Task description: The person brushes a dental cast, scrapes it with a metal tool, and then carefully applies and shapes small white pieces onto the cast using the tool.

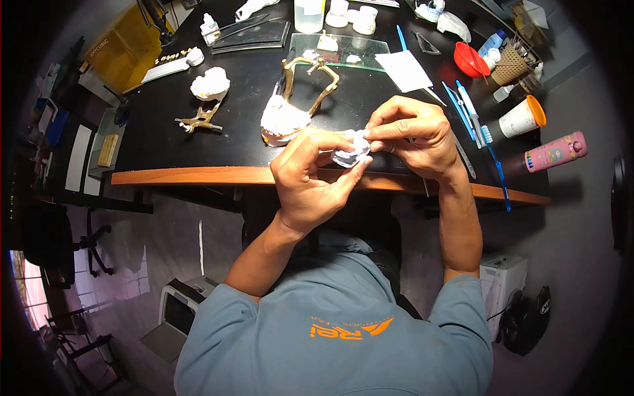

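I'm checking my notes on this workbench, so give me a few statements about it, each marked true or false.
1. The left hand holds a small, white-and-grey moulded piece. True.
2. The right hand lies flat on the black tabletop. False: it is raised, fingertips at the moulded piece.
3. A pink cylindrical container is at the tabletop's left end. False: it is at the right end, near a white cup with an orange rim.
4. Small pale pieces are on a flat clear glass plate. True.
5. A round red bowl is in the left hand. False: it is near a brown woven holder.
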### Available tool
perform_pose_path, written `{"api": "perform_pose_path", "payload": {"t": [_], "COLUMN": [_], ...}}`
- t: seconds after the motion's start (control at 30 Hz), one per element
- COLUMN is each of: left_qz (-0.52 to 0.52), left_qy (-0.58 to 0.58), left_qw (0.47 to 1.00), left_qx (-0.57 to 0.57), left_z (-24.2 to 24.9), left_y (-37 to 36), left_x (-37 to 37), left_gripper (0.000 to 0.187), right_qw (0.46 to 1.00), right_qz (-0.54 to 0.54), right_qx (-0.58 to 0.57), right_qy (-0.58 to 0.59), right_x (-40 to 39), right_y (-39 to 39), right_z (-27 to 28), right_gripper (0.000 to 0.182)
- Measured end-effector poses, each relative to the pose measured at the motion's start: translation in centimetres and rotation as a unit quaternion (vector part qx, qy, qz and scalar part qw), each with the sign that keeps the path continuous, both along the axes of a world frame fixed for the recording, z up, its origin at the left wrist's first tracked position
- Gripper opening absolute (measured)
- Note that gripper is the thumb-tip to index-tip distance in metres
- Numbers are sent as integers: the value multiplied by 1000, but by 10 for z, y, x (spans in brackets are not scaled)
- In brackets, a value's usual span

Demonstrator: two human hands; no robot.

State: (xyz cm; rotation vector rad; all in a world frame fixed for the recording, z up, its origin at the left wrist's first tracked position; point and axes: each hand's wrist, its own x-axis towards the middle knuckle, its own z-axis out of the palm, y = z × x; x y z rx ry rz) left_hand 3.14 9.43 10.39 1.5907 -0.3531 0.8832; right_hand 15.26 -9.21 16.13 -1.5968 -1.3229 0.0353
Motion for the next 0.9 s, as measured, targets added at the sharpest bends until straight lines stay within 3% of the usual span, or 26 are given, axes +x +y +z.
{"api": "perform_pose_path", "payload": {"t": [0.33, 0.9], "left_qz": [-121, -146], "left_qy": [92, 101], "left_qw": [983, 972], "left_qx": [-102, -157], "left_z": [10, 15], "left_y": [4, 5], "left_x": [-5, -6], "left_gripper": [38, 38], "right_qw": [998, 998], "right_qz": [0, 36], "right_qx": [-44, -12], "right_qy": [46, 45], "right_x": [-5, -6], "right_y": [-4, -3], "right_z": [6, 13], "right_gripper": [24, 22]}}
